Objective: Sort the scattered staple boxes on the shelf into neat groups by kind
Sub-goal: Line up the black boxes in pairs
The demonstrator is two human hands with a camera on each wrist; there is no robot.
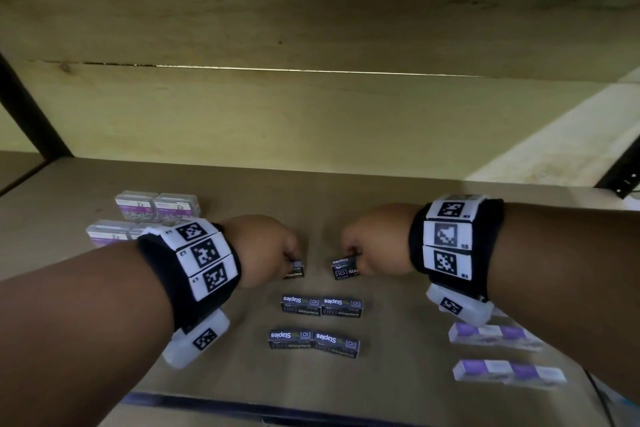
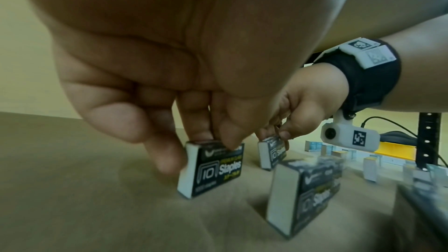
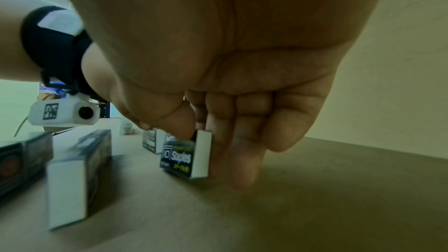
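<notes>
The left hand (image 1: 266, 246) pinched one black staple box (image 2: 211, 168) by its top edge, thumb in front and fingers behind, the box standing on its long edge on the shelf (image 1: 398, 184); the right hand (image 1: 372, 246) pinched a second black staple box (image 3: 185, 156) in the same manner; the two boxes stood near each other with a gap between them. In front of them, toward the person, two rows of black staple boxes (image 1: 320, 305) lay in touching pairs, each pair end to end; the held boxes sat in line with those rows, which suggested a third row was being formed and that the top-edge grip left the box ends free to be butted together. Clear-cased purple-labelled boxes (image 1: 157, 206) were grouped at the rear left of the shelf; white and purple boxes (image 1: 495, 334) lay in two rows at the front right, well apart from the black group; the separation kept each kind distinct. Judged from this layout, the sort was near completion; the remaining step was probably to close the gap and square the pair with the rows in front.
</notes>
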